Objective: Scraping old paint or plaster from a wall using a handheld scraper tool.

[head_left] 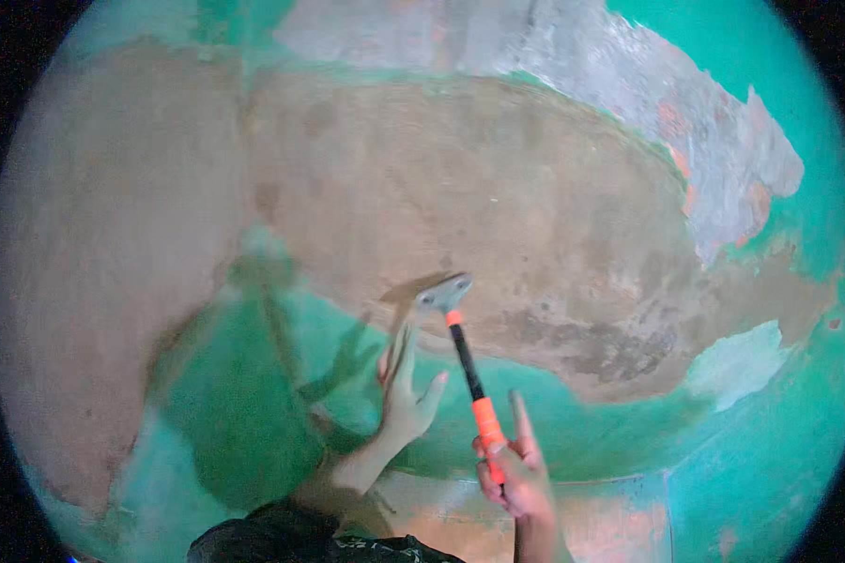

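A long-handled scraper [467, 361] with an orange and black handle and a wide metal head slants up across the middle. My right hand [516, 469] is closed round the orange lower grip, its index finger pointing up beside the handle. The scraper head [444, 293] is at the brown bare patch [460, 178] of a wall-like surface, just above the edge of the green paint [591, 432]. My left hand [407, 399] is held up just below and left of the head, fingers stretched and thumb apart. Whether its fingertips touch the head or the surface, I cannot tell.
A pale grey bare patch [620, 84] with ragged edges lies at the upper right, and a smaller whitish patch [740, 364] lower right. My shadow [235, 413] falls on the green at lower left. A reddish-brown strip [573, 521] runs along the bottom.
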A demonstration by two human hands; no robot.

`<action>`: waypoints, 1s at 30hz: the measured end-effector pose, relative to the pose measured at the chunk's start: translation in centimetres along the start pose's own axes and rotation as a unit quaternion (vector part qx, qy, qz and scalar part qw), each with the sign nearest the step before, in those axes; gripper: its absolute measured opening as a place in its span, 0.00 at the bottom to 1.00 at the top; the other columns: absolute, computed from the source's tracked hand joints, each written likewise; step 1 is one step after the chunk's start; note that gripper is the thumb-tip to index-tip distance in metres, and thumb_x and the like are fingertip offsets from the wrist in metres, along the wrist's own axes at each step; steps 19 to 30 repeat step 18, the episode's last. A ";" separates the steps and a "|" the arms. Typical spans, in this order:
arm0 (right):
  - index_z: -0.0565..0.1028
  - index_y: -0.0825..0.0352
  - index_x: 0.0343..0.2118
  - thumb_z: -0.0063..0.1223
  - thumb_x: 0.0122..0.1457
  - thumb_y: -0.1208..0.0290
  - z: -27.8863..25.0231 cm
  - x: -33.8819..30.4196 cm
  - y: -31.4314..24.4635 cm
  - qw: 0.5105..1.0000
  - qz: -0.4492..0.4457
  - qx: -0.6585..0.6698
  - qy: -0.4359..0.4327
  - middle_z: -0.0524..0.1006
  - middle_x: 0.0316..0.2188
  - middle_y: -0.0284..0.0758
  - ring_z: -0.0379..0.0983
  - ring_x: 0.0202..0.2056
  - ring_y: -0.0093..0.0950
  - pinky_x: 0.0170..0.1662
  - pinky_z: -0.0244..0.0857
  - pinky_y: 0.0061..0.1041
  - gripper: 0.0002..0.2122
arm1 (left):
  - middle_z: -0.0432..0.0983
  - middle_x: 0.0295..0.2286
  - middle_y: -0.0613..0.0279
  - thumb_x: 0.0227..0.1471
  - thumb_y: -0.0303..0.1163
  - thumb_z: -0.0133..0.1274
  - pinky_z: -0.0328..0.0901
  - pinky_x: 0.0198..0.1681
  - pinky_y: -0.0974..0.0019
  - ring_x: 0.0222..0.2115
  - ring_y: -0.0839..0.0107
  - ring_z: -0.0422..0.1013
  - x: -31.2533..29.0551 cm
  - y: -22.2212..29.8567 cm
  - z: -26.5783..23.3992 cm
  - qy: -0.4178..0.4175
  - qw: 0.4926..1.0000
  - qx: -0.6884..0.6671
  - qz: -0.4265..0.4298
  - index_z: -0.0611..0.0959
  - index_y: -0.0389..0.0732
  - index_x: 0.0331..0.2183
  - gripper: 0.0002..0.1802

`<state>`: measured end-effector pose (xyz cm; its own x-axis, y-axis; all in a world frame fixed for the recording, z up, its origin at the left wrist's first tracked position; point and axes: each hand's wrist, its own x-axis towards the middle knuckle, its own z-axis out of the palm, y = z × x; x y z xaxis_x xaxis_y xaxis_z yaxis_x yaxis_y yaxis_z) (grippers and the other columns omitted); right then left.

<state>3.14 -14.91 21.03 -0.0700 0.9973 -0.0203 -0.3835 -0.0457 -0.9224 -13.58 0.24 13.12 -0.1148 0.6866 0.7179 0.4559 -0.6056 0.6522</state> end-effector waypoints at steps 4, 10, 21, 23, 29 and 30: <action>0.31 0.51 0.74 0.47 0.68 0.78 -6.3 -1.5 3.6 0.997 0.048 0.034 -0.051 0.73 0.35 0.38 0.61 0.13 0.19 0.15 0.55 0.20 0.42 | 0.64 0.63 0.53 0.61 0.51 0.55 0.55 0.63 0.49 0.61 0.58 0.61 -6.2 -3.1 3.2 -0.142 0.914 -0.206 -0.319 0.64 0.38 0.66 0.41; 0.29 0.52 0.74 0.46 0.68 0.79 -11.5 -3.3 6.2 0.997 0.068 0.001 -0.023 0.72 0.35 0.39 0.61 0.14 0.18 0.16 0.54 0.19 0.43 | 0.66 0.61 0.57 0.66 0.59 0.44 0.58 0.60 0.46 0.61 0.64 0.62 -8.8 -6.1 9.4 -0.239 0.748 -0.378 -0.490 0.65 0.43 0.66 0.38; 0.30 0.50 0.74 0.50 0.68 0.78 -9.8 0.6 11.7 0.996 0.015 -0.055 0.065 0.73 0.38 0.40 0.62 0.15 0.17 0.18 0.57 0.20 0.44 | 0.70 0.59 0.59 0.66 0.56 0.47 0.59 0.59 0.46 0.61 0.66 0.63 -3.2 -13.7 14.9 -0.345 0.649 -0.526 -0.428 0.70 0.47 0.64 0.34; 0.30 0.50 0.74 0.50 0.68 0.78 -9.8 0.6 11.7 0.996 0.015 -0.055 0.065 0.73 0.38 0.40 0.62 0.15 0.17 0.18 0.57 0.20 0.44 | 0.70 0.59 0.59 0.66 0.56 0.47 0.59 0.59 0.46 0.61 0.66 0.63 -3.2 -13.7 14.9 -0.345 0.649 -0.526 -0.428 0.70 0.47 0.64 0.34; 0.30 0.50 0.74 0.50 0.68 0.78 -9.8 0.6 11.7 0.996 0.015 -0.055 0.065 0.73 0.38 0.40 0.62 0.15 0.17 0.18 0.57 0.20 0.44 | 0.70 0.59 0.59 0.66 0.56 0.47 0.59 0.59 0.46 0.61 0.66 0.63 -3.2 -13.7 14.9 -0.345 0.649 -0.526 -0.428 0.70 0.47 0.64 0.34; 0.30 0.50 0.74 0.50 0.68 0.78 -9.8 0.6 11.7 0.996 0.015 -0.055 0.065 0.73 0.38 0.40 0.62 0.15 0.17 0.18 0.57 0.20 0.44 | 0.70 0.59 0.59 0.66 0.56 0.47 0.59 0.59 0.46 0.61 0.66 0.63 -3.2 -13.7 14.9 -0.345 0.649 -0.526 -0.428 0.70 0.47 0.64 0.34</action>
